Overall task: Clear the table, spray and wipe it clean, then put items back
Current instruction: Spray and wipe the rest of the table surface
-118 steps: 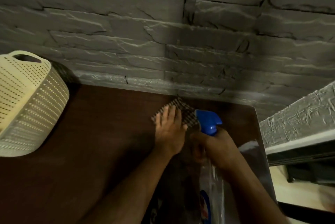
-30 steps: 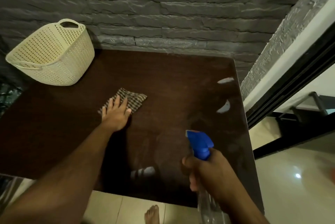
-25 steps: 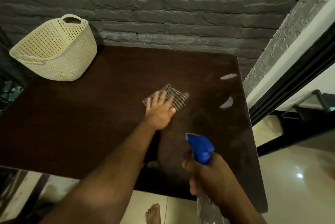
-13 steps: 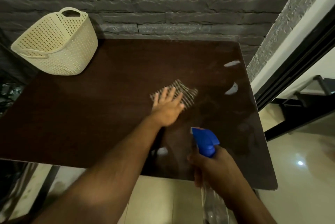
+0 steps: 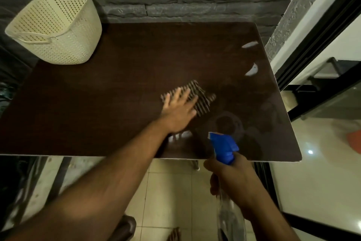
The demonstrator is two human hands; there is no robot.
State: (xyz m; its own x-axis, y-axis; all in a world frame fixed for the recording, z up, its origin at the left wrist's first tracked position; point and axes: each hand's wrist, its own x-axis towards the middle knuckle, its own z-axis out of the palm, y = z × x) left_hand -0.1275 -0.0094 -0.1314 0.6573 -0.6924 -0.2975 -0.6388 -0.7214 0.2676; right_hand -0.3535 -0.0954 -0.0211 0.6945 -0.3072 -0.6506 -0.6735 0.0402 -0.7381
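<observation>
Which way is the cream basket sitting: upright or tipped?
Tipped: the cream basket leans left at the table's back corner, its open mouth facing left.

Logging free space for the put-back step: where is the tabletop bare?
Bare: the wide left-centre stretch between basket and cloth, and the far strip along the wall. Crowded: right-centre, under the left hand, and the near edge by the spray bottle.

Dim, right-lit, glary, motion-blurred.

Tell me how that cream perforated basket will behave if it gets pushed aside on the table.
The basket looks like thin perforated plastic, so probably light and easy to slide on the glossy table. It stands tall and narrows toward its base, so a push near the rim might tip it; pushing low seems safer. Its contents are hidden.
</observation>
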